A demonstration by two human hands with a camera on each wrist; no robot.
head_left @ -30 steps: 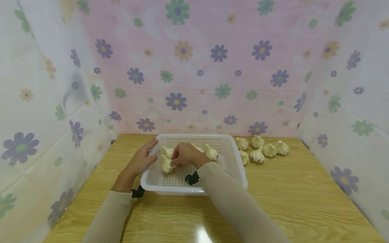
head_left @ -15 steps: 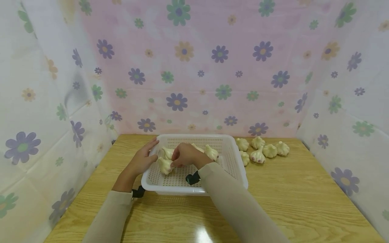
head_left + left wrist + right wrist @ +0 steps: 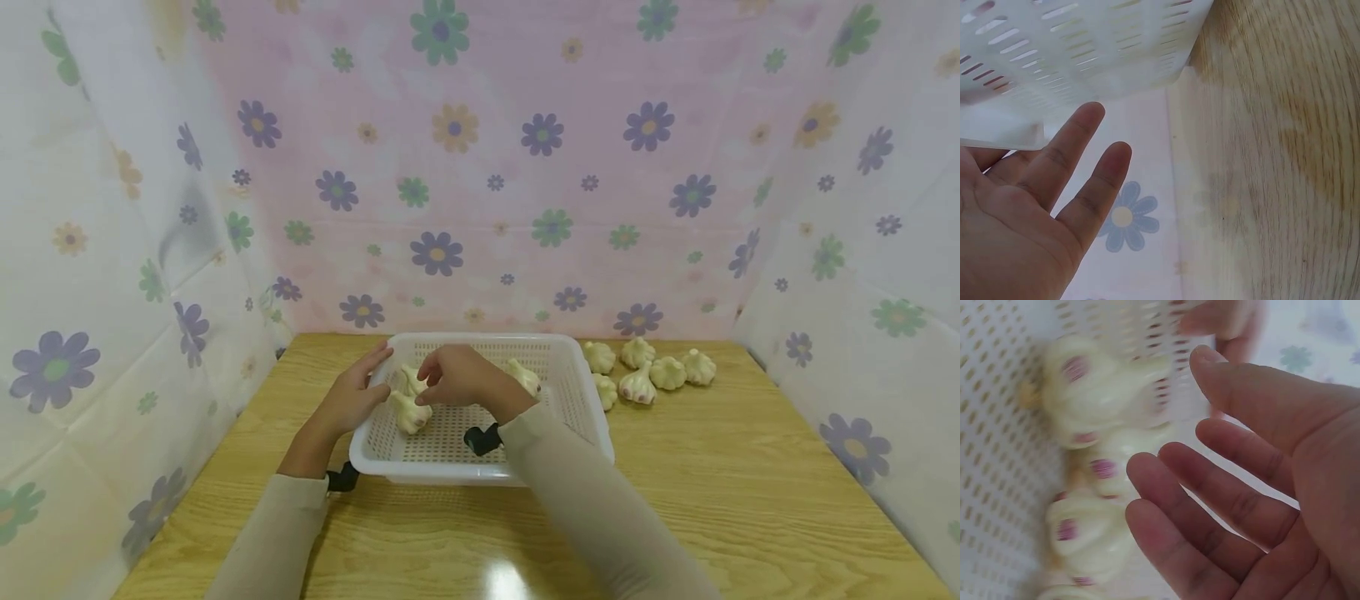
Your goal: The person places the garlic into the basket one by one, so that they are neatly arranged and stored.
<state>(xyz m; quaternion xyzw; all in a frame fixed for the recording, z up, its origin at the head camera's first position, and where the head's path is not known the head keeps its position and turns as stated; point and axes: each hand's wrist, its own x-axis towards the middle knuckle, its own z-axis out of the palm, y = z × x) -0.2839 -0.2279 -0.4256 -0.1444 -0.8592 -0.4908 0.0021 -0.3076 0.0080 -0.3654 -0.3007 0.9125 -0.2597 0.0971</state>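
Note:
My left hand [image 3: 352, 396] holds the left rim of a white perforated plastic basket [image 3: 480, 475], thumb over the edge inside and fingers outside. In the left wrist view, two straight fingers [image 3: 1085, 206] stand beside the outer wall. My right hand [image 3: 457, 375] is over the basket, fingers apart and nothing between them. Just by its fingertips lies a garlic bulb [image 3: 411, 417], with another garlic bulb [image 3: 411, 379] behind it. A further garlic bulb [image 3: 523, 379] shows right of the hand. The right wrist view shows several bulbs in a row, the nearest garlic bulb [image 3: 1085, 384] blurred.
Right of the basket, several garlic bulbs [image 3: 637, 385] lie grouped on the wooden table [image 3: 712, 483]. One sits close against the basket's right wall. Flowered cloth [image 3: 510, 208] encloses the table at the back and both sides.
My right hand has let go of the front-left garlic bulb and lifted slightly, its fingers spreading. That bulb shifted a little before coming to rest. The left hand and basket keep their places.

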